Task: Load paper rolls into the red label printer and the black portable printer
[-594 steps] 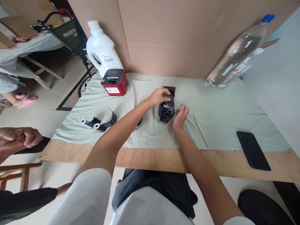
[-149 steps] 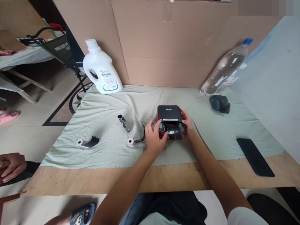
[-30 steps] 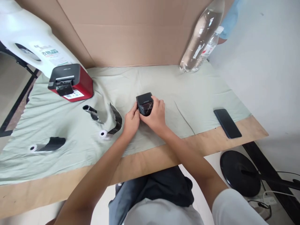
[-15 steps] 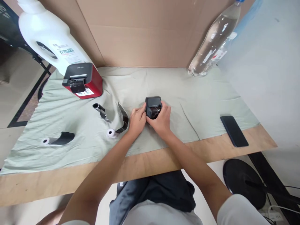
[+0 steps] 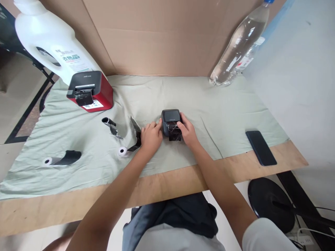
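Observation:
A small black receipt printer [image 5: 171,115] with a dark screen rests on the cloth in the middle. From its front hangs a glossy black strip of paper [image 5: 175,134]. My right hand [image 5: 188,132] grips the printer's right side, its thumb at the front corner by the strip and the fingers along the edge. My left hand [image 5: 151,136] lies on the cloth with fingers stretched out, the index fingertip touching the printer's left side. Just left of that hand, a curled black paper strip [image 5: 137,134] trails from a small white paper roll [image 5: 122,151].
A red and black printer [image 5: 90,91] stands at the back left before a white detergent bottle [image 5: 57,42]. Another paper roll [image 5: 47,161] and a curled dark strip [image 5: 111,127] lie left. Clear bottles [image 5: 242,42] stand back right; a phone [image 5: 261,147] lies at the right edge.
The black paper strip now hangs further out of the printer's front. My right hand has moved from the printer's front to its right side, with the thumb raised; my left hand has flattened.

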Tool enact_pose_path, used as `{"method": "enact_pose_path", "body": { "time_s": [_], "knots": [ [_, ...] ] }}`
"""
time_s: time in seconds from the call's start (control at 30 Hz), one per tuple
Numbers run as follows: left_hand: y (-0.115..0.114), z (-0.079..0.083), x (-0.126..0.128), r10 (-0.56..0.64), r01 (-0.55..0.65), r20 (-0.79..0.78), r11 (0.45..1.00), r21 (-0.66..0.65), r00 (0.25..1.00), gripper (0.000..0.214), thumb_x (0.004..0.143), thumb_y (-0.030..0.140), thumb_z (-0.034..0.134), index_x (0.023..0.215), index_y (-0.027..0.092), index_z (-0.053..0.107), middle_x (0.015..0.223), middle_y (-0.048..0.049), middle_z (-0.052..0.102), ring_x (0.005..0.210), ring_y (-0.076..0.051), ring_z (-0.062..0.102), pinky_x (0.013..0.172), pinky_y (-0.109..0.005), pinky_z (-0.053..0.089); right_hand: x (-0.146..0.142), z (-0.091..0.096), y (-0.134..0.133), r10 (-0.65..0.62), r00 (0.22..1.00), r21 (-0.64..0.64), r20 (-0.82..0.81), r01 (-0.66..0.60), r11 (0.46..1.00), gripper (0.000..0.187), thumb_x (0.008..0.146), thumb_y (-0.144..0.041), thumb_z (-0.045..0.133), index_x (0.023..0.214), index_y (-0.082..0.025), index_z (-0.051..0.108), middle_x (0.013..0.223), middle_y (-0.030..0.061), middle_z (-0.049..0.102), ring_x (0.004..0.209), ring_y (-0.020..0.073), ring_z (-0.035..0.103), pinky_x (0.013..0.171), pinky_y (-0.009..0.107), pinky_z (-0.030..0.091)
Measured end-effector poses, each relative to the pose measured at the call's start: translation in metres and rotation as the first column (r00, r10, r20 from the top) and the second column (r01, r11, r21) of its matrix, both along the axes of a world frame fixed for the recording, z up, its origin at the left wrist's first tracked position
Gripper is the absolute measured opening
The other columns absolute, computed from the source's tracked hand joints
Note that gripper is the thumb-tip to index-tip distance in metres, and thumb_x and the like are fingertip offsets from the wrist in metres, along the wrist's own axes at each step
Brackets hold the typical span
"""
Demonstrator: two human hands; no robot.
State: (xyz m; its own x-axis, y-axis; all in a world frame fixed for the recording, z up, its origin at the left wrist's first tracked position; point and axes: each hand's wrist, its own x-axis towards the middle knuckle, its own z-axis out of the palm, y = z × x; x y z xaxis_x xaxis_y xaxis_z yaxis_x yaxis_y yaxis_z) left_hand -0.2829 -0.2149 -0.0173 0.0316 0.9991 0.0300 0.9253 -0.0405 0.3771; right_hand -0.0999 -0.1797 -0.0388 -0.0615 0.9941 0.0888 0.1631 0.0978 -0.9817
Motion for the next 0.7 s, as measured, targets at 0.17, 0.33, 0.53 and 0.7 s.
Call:
{"method": "enact_pose_path", "body": {
  "time_s": [0.17,0.33,0.53,0.7],
  "knots": [
    [-0.001,0.004,0.001,-0.019,0.020,-0.124,1.000,0.003,0.992,0.061,0.098,0.018,0.039,0.157,0.025,0.055,0.124,-0.0162,0.072,0.119,-0.036,0.062,0.097,-0.049,0.044,0.002,0.003,0.002,-0.005,0.994,-0.069,-0.106,-0.002,0.998,0.101,0.083,-0.070,0.066,0.164,-0.014,0.041,0.167,0.0161,0.044,0.158,0.0321,0.040,0.132,0.049,0.031],
    [-0.001,0.004,0.001,-0.013,0.014,-0.097,1.000,0.007,0.995,0.061,0.099,0.019,0.038,0.158,0.025,0.053,0.120,-0.0149,0.073,0.118,-0.035,0.063,0.098,-0.047,0.044,0.004,0.003,0.005,-0.023,0.993,-0.064,-0.116,0.016,0.998,0.094,0.081,-0.067,0.067,0.159,-0.019,0.048,0.163,0.0157,0.051,0.156,0.0320,0.043,0.130,0.054,0.034],
    [-0.002,0.000,0.002,0.044,-0.046,0.061,0.999,0.020,0.997,0.054,0.109,0.041,0.035,0.155,0.026,0.057,0.121,-0.0135,0.072,0.120,-0.033,0.061,0.101,-0.044,0.044,-0.002,0.006,-0.003,-0.159,0.985,0.020,-0.065,0.161,0.987,0.066,0.088,-0.064,0.061,0.139,-0.021,0.062,0.147,0.0168,0.067,0.141,0.0313,0.060,0.124,0.053,0.044],
    [-0.002,0.000,0.000,0.041,-0.041,0.113,0.999,-0.002,0.993,0.055,0.107,0.048,0.043,0.156,0.027,0.056,0.124,-0.0129,0.071,0.122,-0.032,0.060,0.104,-0.043,0.043,-0.005,0.011,-0.005,-0.178,0.979,0.006,-0.104,0.179,0.984,0.061,0.092,-0.061,0.055,0.135,-0.019,0.067,0.150,0.0155,0.065,0.145,0.0294,0.057,0.123,0.047,0.045]
  ]
}}
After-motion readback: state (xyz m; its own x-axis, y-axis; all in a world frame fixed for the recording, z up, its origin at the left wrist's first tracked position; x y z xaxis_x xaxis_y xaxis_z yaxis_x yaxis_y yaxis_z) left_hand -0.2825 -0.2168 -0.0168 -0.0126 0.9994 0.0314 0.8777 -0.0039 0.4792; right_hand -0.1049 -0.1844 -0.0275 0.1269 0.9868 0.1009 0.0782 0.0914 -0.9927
